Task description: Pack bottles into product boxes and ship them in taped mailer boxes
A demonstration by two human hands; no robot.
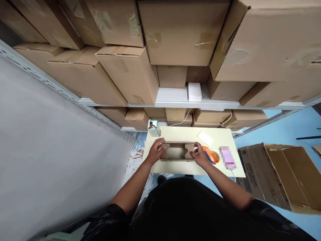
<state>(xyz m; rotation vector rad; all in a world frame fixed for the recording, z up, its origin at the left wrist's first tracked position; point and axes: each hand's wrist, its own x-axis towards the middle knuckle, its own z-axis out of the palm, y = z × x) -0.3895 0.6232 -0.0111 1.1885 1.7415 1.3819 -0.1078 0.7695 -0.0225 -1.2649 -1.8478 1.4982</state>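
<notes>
A small brown cardboard box (177, 145) lies on the pale yellow table (173, 169), its middle open and the tabletop colour showing through it. My left hand (155, 152) grips the box's left end, thumb on the inner flap and fingers round the outer side. At the right end, my right hand (200, 156) grips the box in the same way, its thumb against a notched flap. Just beyond my right hand is an orange tape dispenser (210, 154) with a blue edge. A white sheet or card (205, 137) lies behind it.
A small white and green carton (153, 129) stands at the table's back left corner. A blurred pink-purple object (227, 158) with a cable lies at right. Shelves (173, 95) stacked with cardboard boxes rise behind. A large open carton (278, 177) and paper strips (134, 164) are on the floor.
</notes>
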